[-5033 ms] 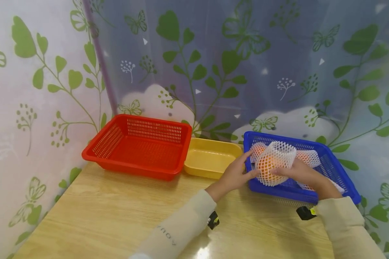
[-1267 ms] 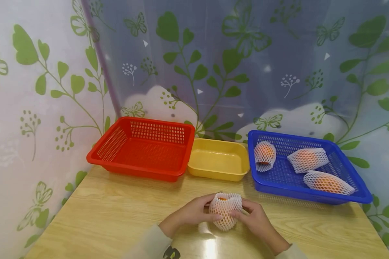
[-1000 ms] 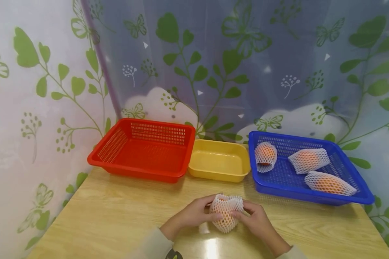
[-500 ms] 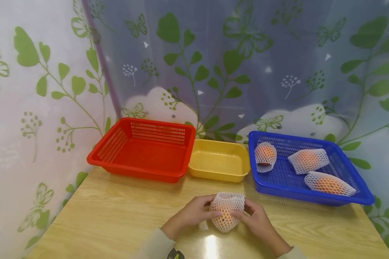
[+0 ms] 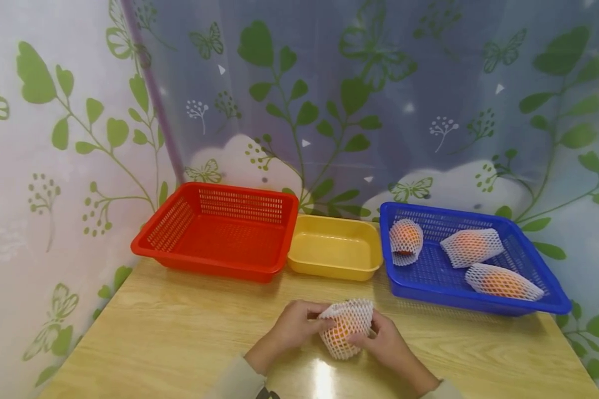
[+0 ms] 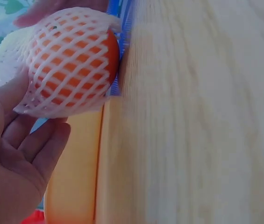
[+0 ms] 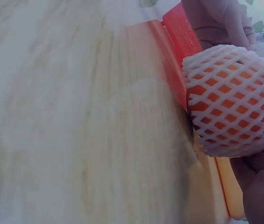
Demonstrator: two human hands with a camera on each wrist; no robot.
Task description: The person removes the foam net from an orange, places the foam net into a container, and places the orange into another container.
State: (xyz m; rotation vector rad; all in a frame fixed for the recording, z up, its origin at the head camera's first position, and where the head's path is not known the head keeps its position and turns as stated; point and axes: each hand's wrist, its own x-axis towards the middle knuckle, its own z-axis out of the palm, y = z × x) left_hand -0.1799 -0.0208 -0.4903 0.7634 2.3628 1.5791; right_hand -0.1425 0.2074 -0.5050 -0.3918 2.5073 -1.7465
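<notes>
In the head view both hands hold an orange in a white foam net (image 5: 343, 331) low over the front of the table. My left hand (image 5: 295, 328) pinches the net's upper left edge between thumb and fingers. On the other side, my right hand (image 5: 381, 342) grips the orange, thumb on the near face. The left wrist view has the orange (image 6: 71, 63) bare at one end of the net, with loose net bunched at the other. A foam net (image 7: 234, 100) also wraps most of the fruit in the right wrist view.
A blue basket (image 5: 459, 299) at the right holds three more netted orange fruits, one of them (image 5: 406, 239) by its left wall. Left of it stand a yellow tray (image 5: 334, 271) and a red basket (image 5: 214, 266). A patterned curtain (image 5: 299, 100) hangs behind the wooden table (image 5: 179, 332).
Five seconds ago the hands held the orange over the blue basket; since then it has come to the table front. In the last half second it has tilted, the left hand shifting on the net.
</notes>
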